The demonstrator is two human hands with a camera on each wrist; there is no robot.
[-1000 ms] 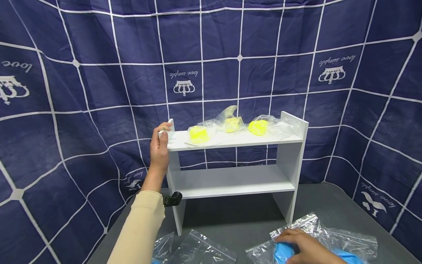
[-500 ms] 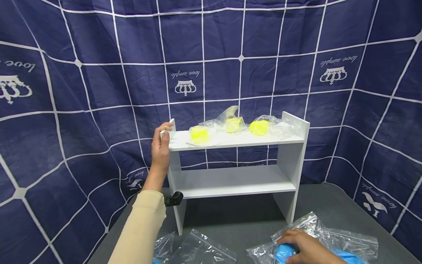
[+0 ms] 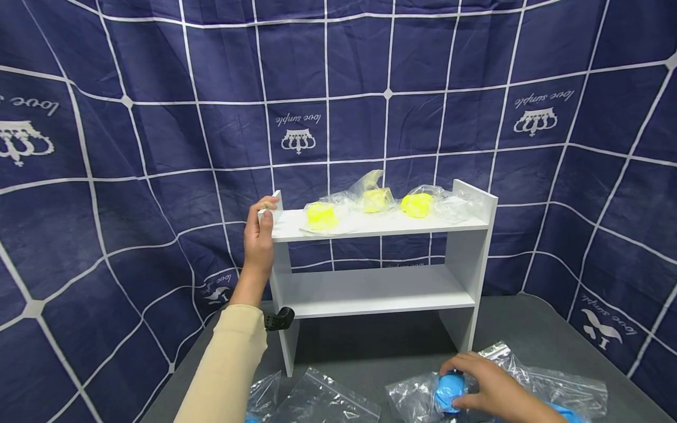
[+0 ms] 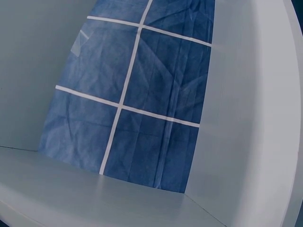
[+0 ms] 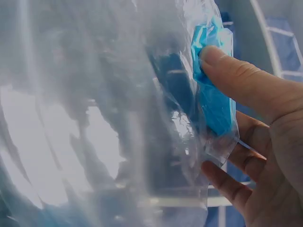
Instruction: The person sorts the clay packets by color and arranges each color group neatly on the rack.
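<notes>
A white two-tier shelf point(image 3: 381, 291) stands on the dark table. My left hand point(image 3: 258, 241) grips the top of its left side panel, thumb on the inner face. In the left wrist view only the white boards point(image 4: 232, 104) of the shelf show, without the hand. Low on the right, my right hand point(image 3: 483, 379) pinches a clear plastic bag holding a blue lump point(image 3: 449, 392). The right wrist view has the thumb pressing the blue lump point(image 5: 217, 109) through the film, with fingers behind; its exact kind is unclear.
Three bagged yellow lumps point(image 3: 321, 216) lie along the top board. Another clear bag with blue inside point(image 3: 566, 411) lies beyond my right hand. Clear zip bags point(image 3: 328, 399) lie at the front left of the table. A blue checked curtain point(image 3: 354, 70) surrounds everything.
My right hand has moved slightly up and left, and the bagged blue lump has shifted with it, away from the other bags. My left hand keeps its place on the shelf.
</notes>
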